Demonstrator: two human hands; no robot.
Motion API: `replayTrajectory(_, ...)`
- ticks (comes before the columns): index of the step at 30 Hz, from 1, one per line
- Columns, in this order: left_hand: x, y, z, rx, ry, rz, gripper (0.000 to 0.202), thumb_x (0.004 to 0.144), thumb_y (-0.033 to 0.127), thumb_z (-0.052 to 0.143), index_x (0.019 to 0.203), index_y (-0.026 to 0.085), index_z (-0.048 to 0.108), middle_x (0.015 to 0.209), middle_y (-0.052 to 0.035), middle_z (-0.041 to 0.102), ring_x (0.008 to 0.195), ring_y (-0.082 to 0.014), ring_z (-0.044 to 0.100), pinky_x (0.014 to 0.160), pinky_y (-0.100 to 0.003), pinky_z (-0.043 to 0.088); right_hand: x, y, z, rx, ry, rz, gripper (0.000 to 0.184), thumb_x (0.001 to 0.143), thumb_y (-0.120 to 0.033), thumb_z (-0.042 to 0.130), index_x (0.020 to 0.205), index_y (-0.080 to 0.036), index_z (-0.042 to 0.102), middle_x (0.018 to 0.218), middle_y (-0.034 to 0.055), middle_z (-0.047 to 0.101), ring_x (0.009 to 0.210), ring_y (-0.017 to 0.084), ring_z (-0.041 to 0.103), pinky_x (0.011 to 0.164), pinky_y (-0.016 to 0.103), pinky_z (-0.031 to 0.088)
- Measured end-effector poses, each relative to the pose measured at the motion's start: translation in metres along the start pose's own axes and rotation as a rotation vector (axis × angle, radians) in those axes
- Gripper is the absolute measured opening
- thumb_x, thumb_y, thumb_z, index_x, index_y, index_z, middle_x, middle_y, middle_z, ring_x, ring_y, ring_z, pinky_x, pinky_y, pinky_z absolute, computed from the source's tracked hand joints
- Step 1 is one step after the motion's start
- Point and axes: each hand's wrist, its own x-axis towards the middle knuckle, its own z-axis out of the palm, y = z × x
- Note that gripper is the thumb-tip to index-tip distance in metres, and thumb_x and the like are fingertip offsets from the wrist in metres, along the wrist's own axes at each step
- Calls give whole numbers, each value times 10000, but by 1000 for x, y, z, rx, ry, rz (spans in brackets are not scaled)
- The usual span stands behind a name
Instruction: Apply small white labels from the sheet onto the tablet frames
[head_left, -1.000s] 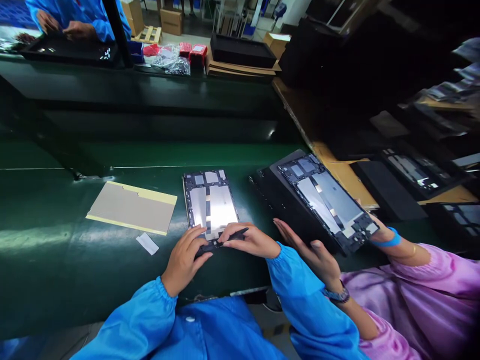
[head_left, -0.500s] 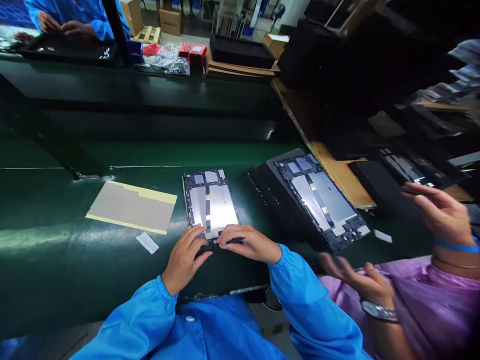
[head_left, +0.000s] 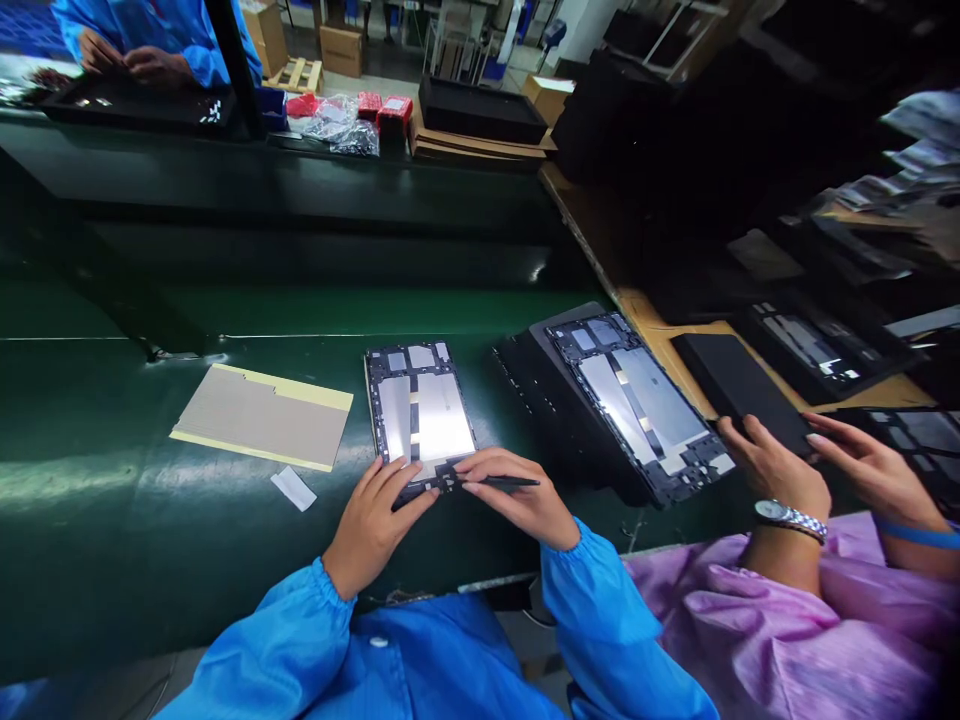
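Black-framed, silver-panelled rect. tablet body lies flat on glossy green tabletop, just fwd of 2 hands; long axis approx. fore-aft, far end slightly L; L hand, overlapping more, rests fingers parted on near-L corner; R hand pinches slim black pen-like tool by near-R.

Blue sleeves, gathered elastic cuffs

No readable text, no legible labels, brands, numbers or signs
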Motion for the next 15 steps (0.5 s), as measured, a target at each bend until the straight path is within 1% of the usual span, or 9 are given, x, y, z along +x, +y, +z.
replayTrajectory(2, 0, 2, 2, 2, -37, -13, 400, 959, 107, 550, 1286, 322, 637, 1397, -78, 606, 1354, -284, 524, 1129, -576, 428, -3, 5, 1, 14, 114, 61, 48, 916, -248, 702, 920, -212, 733, 945, 93, 766, 894, 226, 735, 798, 377, 615)
replayTrajectory(5, 0, 12, 5, -6, -51, -59, 452, 935, 74, 561, 1307, 324, 620, 1439, -88, 572, 1374, -297, 502, 1121, -588, 431, -2, 13, 7, 92, 314, 157, 95, 897, -306, 724, 878, -213, 718, 929, 81, 769, 885, 222, 737, 803, 381, 617)
replayTrajectory(7, 0, 19, 2, -12, -73, -67, 470, 908, 120, 623, 1341, 299, 595, 1456, -118, 551, 1377, -324, 493, 1107, -606, 436, 5, 13, 12, 159, 415, 211, 129, 874, -336, 748, 856, -214, 709, 906, 67, 772, 880, 216, 740, 790, 362, 624)
replayTrajectory(9, -2, 17, -6, -28, -106, -50, 520, 894, 203, 665, 1397, 263, 546, 1486, -143, 517, 1387, -334, 478, 1111, -598, 434, 18, 9, 20, 202, 438, 257, 139, 858, -345, 764, 860, -216, 715, 905, 60, 774, 877, 212, 743, 779, 346, 630)
replayTrajectory(10, -4, 9, -14, -31, -97, -53, 527, 905, 237, 656, 1415, 249, 526, 1497, -146, 506, 1390, -324, 476, 1121, -582, 430, 27, 6, 25, 214, 424, 272, 139, 857, -347, 766, 875, -217, 722, 920, 61, 774, 882, 213, 743, 781, 345, 632)
replayTrajectory(11, -5, -2, -23, -22, -62, -79, 501, 928, 250, 625, 1417, 244, 520, 1497, -140, 509, 1387, -304, 483, 1133, -562, 422, 38, 3, 31, 222, 398, 281, 142, 855, -350, 766, 891, -217, 728, 936, 64, 773, 891, 218, 743, 786, 349, 632)
replayTrajectory(12, -7, -18, -35, 6, 1, -129, 448, 954, 245, 580, 1400, 245, 533, 1481, -130, 530, 1378, -281, 497, 1144, -545, 412, 51, 0, 39, 229, 360, 281, 153, 852, -356, 768, 905, -217, 733, 950, 67, 771, 902, 224, 741, 794, 356, 631)
replayTrajectory(14, -13, -58, -60, 108, 151, -277, 352, 987, 230, 511, 1331, 244, 583, 1435, -117, 578, 1360, -263, 519, 1155, -541, 390, 82, -1, 63, 247, 253, 269, 187, 843, -375, 770, 924, -211, 732, 963, 74, 766, 910, 233, 736, 809, 367, 625)
replayTrajectory(15, -16, -79, -73, 167, 192, -349, 332, 988, 244, 510, 1308, 237, 598, 1433, -119, 581, 1370, -276, 508, 1156, -557, 377, 100, 0, 77, 262, 191, 262, 203, 836, -385, 771, 920, -205, 728, 953, 75, 763, 900, 232, 732, 811, 366, 620)
